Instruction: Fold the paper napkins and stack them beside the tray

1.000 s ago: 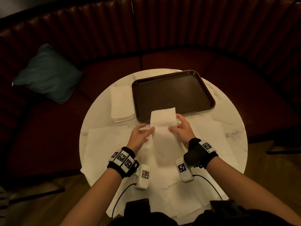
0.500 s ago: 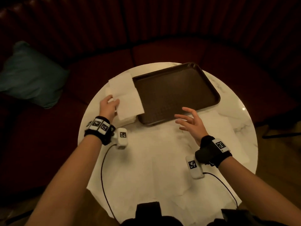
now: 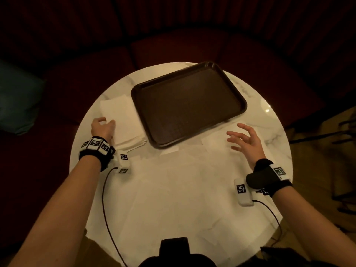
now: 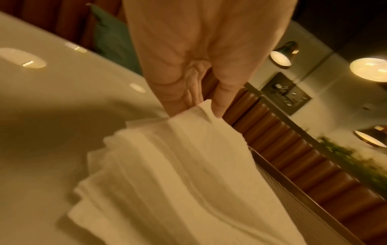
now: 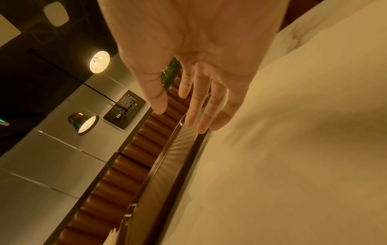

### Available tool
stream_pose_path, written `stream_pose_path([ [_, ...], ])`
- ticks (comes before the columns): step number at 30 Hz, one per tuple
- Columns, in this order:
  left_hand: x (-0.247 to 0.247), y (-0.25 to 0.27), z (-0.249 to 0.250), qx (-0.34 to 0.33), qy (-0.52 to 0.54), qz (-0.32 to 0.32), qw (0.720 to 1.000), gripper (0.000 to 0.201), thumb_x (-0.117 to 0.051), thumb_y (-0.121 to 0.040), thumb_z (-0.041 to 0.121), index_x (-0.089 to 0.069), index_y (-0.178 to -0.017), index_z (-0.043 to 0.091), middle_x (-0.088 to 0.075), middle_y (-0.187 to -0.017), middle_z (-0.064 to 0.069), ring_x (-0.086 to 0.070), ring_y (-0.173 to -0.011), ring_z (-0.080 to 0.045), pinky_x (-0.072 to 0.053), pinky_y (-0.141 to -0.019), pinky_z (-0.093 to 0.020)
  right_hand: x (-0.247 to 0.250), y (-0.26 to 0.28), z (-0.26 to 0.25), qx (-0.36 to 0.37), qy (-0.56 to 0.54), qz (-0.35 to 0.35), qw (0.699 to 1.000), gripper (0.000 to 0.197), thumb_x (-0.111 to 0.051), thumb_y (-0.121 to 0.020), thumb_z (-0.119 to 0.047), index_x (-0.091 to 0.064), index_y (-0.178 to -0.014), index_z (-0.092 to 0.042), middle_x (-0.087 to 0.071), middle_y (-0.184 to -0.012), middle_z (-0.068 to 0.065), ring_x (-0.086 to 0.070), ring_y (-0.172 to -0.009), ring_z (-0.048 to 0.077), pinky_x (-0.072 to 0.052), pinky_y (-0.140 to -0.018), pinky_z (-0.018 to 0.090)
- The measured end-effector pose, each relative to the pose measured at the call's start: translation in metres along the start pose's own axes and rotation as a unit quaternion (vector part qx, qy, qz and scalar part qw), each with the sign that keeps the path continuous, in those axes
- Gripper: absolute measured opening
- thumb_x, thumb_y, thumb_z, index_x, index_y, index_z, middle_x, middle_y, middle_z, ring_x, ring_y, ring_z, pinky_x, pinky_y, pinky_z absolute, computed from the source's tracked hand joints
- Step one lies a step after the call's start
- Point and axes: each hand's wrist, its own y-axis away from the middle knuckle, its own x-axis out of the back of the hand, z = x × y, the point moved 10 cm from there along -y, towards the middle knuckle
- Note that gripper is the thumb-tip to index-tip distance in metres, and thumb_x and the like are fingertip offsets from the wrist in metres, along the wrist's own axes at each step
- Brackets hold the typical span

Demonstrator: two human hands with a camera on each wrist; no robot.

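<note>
At a round marble-topped bench (image 3: 256, 97), a person's left hand (image 3: 102, 129) rests at the near-left edge of a stack of folded napkins (image 3: 125, 120), which lies just beside the left rim of a dark brown tray (image 3: 188, 105). The left wrist view shows the thumb (image 4: 222, 101) and curled fingers pinching a raised corner of the top napkin (image 4: 201, 112), so that grip is narrow and holds paper. The right hand (image 3: 248, 143) hovers above loose unfolded napkins (image 3: 173, 189) spread across the near half of the bench, its grip wide, fingers spread and holding nothing. The tray's bed is bare. Behind the bench curves a dark red padded seat (image 3: 173, 43).
</note>
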Motion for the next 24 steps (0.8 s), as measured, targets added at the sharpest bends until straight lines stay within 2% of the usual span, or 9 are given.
stream_pose_path([
  [2,0.005,0.017,0.016,-0.055,-0.062,0.032,0.996,0.046,-0.067,-0.086,0.023,-0.049,-0.127,0.012,-0.053,-0.127,-0.009,-0.056,-0.110,-0.026,-0.047,-0.097,-0.033,0.012,-0.002,0.005,-0.001,0.014,0.016,1.000,0.040,-0.062,-0.091,-0.010,-0.050,-0.129,-0.019,-0.069,-0.113,0.008,-0.067,-0.100,0.024,-0.054,-0.087,0.038],
  [6,-0.013,0.083,0.047,-0.216,-0.197,0.068,0.954,0.041,-0.065,-0.086,0.011,-0.051,-0.124,0.006,-0.035,-0.137,-0.019,-0.037,-0.126,-0.035,-0.036,-0.105,-0.039,0.023,-0.001,0.018,0.015,0.131,0.004,0.991,0.031,-0.066,-0.088,-0.009,-0.062,-0.116,-0.019,-0.069,-0.111,0.008,-0.066,-0.094,0.022,-0.054,-0.080,0.032],
  [8,-0.045,0.124,0.047,-0.276,-0.218,0.021,0.936,0.030,-0.065,-0.083,0.007,-0.061,-0.113,0.006,-0.041,-0.130,-0.019,-0.039,-0.123,-0.034,-0.035,-0.105,-0.037,0.033,0.001,0.021,0.029,0.222,0.019,0.974,0.030,-0.070,-0.084,-0.010,-0.065,-0.111,-0.021,-0.066,-0.110,0.002,-0.062,-0.093,0.022,-0.051,-0.083,0.033],
  [10,-0.087,0.167,0.043,-0.306,-0.210,-0.061,0.927,0.020,-0.066,-0.081,0.005,-0.068,-0.101,0.007,-0.054,-0.115,-0.018,-0.052,-0.109,-0.031,-0.041,-0.098,-0.034,0.051,0.003,0.023,0.031,0.287,0.055,0.956,0.033,-0.073,-0.080,-0.012,-0.065,-0.111,-0.020,-0.062,-0.116,0.003,-0.058,-0.098,0.021,-0.049,-0.088,0.035],
  [13,-0.148,0.223,0.020,-0.254,-0.183,-0.180,0.933,0.012,-0.067,-0.082,0.006,-0.072,-0.093,0.006,-0.068,-0.088,-0.010,-0.063,-0.080,-0.021,-0.048,-0.077,-0.025,0.080,0.002,0.033,-0.018,0.394,0.082,0.915,0.048,-0.077,-0.077,-0.022,-0.059,-0.122,-0.019,-0.050,-0.131,0.011,-0.046,-0.120,0.032,-0.043,-0.098,0.044],
  [17,-0.205,0.274,-0.024,-0.068,-0.123,-0.259,0.956,0.011,-0.071,-0.082,0.012,-0.067,-0.089,0.005,-0.070,-0.081,-0.015,-0.065,-0.058,-0.022,-0.057,-0.066,-0.033,0.106,0.004,0.048,-0.102,0.477,0.068,0.871,0.079,-0.080,-0.072,-0.037,-0.040,-0.137,-0.019,-0.037,-0.140,0.011,-0.033,-0.129,0.037,-0.039,-0.101,0.052],
  [19,-0.225,0.288,-0.039,-0.024,-0.140,-0.265,0.954,0.027,-0.075,-0.079,0.021,-0.061,-0.098,0.007,-0.069,-0.093,-0.015,-0.069,-0.072,-0.026,-0.060,-0.073,-0.038,0.110,0.001,0.051,-0.102,0.496,0.062,0.860,0.083,-0.080,-0.071,-0.040,-0.037,-0.139,-0.017,-0.035,-0.140,0.011,-0.033,-0.130,0.036,-0.039,-0.102,0.052],
  [21,-0.237,0.296,-0.040,-0.045,-0.187,-0.257,0.947,0.043,-0.075,-0.079,0.027,-0.054,-0.111,0.009,-0.065,-0.107,-0.015,-0.067,-0.092,-0.031,-0.056,-0.082,-0.039,0.111,-0.003,0.051,-0.093,0.508,0.060,0.854,0.083,-0.079,-0.071,-0.043,-0.038,-0.138,-0.016,-0.037,-0.138,0.011,-0.034,-0.129,0.036,-0.039,-0.101,0.050],
  [24,-0.246,0.303,-0.029,-0.082,-0.197,-0.232,0.949,0.054,-0.073,-0.082,0.020,-0.040,-0.122,0.008,-0.057,-0.117,-0.018,-0.060,-0.102,-0.034,-0.050,-0.085,-0.039,0.114,-0.008,0.050,-0.089,0.500,0.060,0.859,0.079,-0.078,-0.071,-0.047,-0.041,-0.135,-0.018,-0.042,-0.135,0.010,-0.040,-0.127,0.034,-0.038,-0.102,0.050],
])
